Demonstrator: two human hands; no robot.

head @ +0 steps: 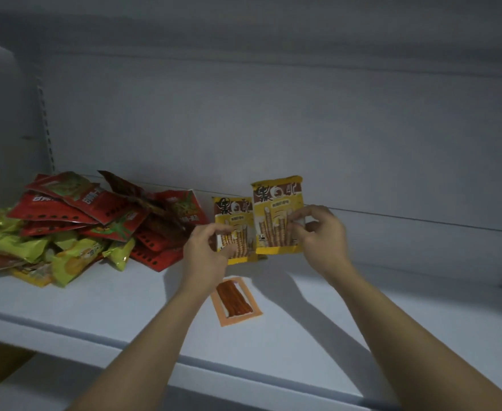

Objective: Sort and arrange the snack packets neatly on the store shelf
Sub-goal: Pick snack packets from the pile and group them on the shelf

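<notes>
Two yellow stick-snack packets are held upright, side by side, near the back panel point(273, 129): the left packet point(234, 212) is pinched by the left hand point(205, 247), the right packet point(276, 209) by the right hand point(320, 235). Whether their bottoms rest on the shelf point(362, 321) cannot be told. Being thin, they would likely topple forward if released unsupported. The orange packet point(236, 301), flat beneath the wrists, could be swept toward the front edge. The left is crowded by the loose pile point(74, 223); bare room is offered rightward.

Dim, cool light. Dark diagonal shadows cross shelf point(125, 307), falling right. Soft blur throughout; corners darker; wide-angle bend at edges. Faint sheen on packet pile point(65, 226).
</notes>
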